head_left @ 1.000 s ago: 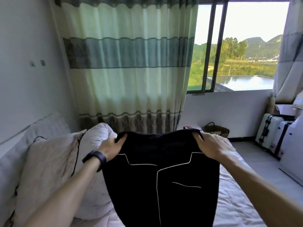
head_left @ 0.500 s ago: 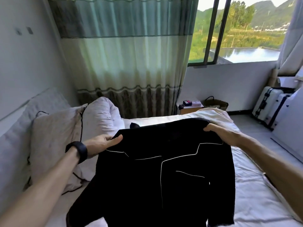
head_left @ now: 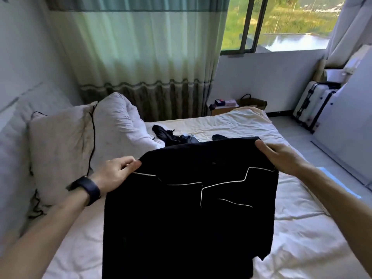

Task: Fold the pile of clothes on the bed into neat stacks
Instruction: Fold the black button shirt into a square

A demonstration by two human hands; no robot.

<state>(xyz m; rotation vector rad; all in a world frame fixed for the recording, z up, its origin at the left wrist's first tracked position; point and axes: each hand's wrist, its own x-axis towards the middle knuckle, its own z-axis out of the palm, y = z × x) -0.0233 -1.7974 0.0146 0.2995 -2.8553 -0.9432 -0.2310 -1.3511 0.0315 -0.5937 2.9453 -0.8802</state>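
Observation:
A black shirt with white piping (head_left: 187, 208) hangs in front of me above the bed (head_left: 302, 228). My left hand (head_left: 116, 174) pinches its left shoulder, and my right hand (head_left: 279, 156) grips its right shoulder over the top edge. The shirt's front faces me and its lower part drops out of view. Behind it a small heap of dark clothes (head_left: 173, 135) lies on the white sheet, partly hidden by the shirt.
Two pillows (head_left: 60, 150) lean at the bed's left side against the wall. A low bedside table (head_left: 223, 107) and a woven basket (head_left: 253, 101) stand beyond the bed. A white suitcase (head_left: 314, 103) stands at the right, under the window.
Both hands have lowered the shirt toward the bed and my view has tilted down. The heap of dark clothes behind the shirt has come into view.

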